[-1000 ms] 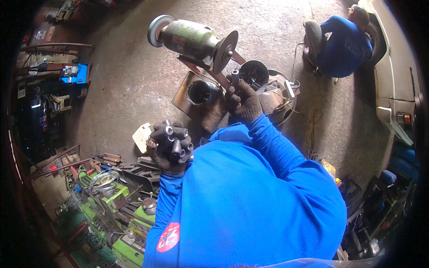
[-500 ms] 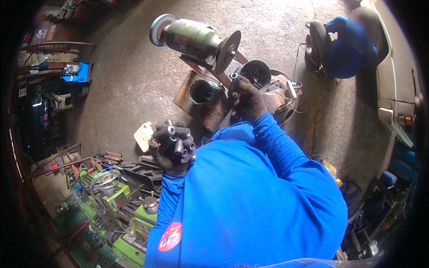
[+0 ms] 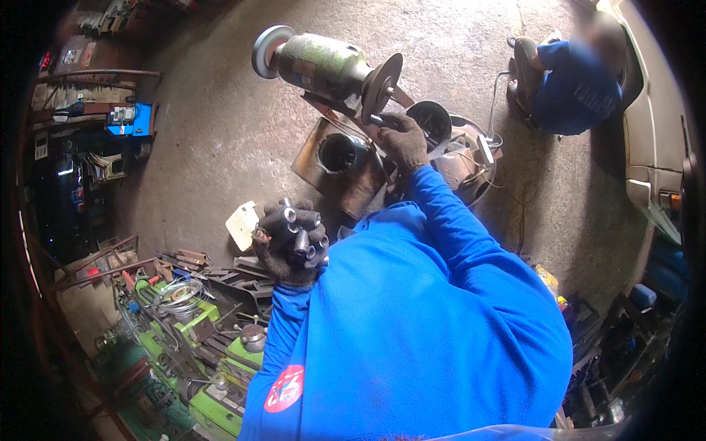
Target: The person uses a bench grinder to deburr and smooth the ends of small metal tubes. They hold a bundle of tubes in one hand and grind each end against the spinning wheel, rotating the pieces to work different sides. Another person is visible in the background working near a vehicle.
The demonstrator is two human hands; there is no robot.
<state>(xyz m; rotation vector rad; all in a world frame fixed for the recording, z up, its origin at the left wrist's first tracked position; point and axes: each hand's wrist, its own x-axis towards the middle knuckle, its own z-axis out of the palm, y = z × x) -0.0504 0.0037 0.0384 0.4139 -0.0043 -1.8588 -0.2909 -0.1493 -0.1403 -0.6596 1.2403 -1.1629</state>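
In a dark work glove, my left hand is closed around several short metal tubes, their bright round ends pointing different ways. My right hand, gloved too, pinches one metal tube by its lower part. That tube's tip is at the lower edge of the disc on the near right end of a green bench grinder; whether they touch I cannot tell. Just right of this hand is a dark round bucket, partly hidden by the glove. Below the grinder stands a rusty metal container with a round opening.
A paler wheel is on the grinder's other end. Green machinery and metal bars fill the lower left. Beyond the bucket, a cable runs toward a crouching person in blue beside a pale vehicle.
My right hand has moved from the bucket's edge toward the disc, and the tube in it has tilted over. The left hand keeps its hold. The other person has leaned over.
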